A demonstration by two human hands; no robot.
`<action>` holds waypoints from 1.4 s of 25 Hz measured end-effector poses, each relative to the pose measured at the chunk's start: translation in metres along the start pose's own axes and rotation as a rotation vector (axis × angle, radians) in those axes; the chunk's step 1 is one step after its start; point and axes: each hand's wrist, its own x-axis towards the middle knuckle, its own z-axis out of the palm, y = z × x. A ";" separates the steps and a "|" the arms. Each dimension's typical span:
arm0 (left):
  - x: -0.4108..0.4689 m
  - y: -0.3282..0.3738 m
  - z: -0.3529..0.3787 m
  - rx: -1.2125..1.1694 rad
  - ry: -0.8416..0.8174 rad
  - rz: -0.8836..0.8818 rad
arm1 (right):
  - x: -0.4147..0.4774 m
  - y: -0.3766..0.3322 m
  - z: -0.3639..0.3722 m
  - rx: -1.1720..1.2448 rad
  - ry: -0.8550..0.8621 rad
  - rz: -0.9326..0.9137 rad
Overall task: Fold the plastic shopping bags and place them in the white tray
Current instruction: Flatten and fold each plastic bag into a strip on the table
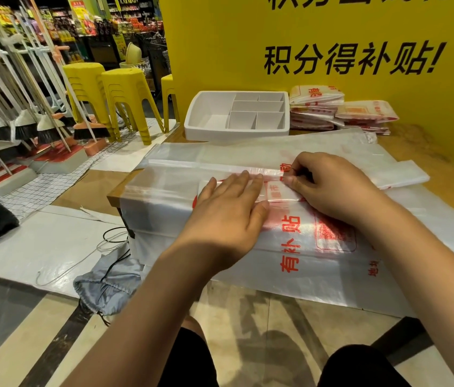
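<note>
Left hand flat, fingers straight, pressing half-folded bag near left edge of table; right hand pinches its fold. Slick film may spring open or slide once pressure lifts. White tray at far edge, no bags inside.

Ahead of me only flat loose bags lie before the white tray; a stack of folded bags stands just beside its right, the yellow wall close behind.
</note>
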 end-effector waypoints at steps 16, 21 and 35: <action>-0.001 0.001 0.001 0.012 -0.084 -0.020 | -0.029 0.037 -0.021 -0.085 -0.450 -0.120; 0.001 0.003 0.004 0.025 -0.079 -0.013 | -0.024 0.069 -0.024 -0.039 -0.405 0.043; 0.007 0.011 -0.023 0.013 -0.133 -0.022 | -0.048 0.014 -0.028 -0.199 0.197 -0.059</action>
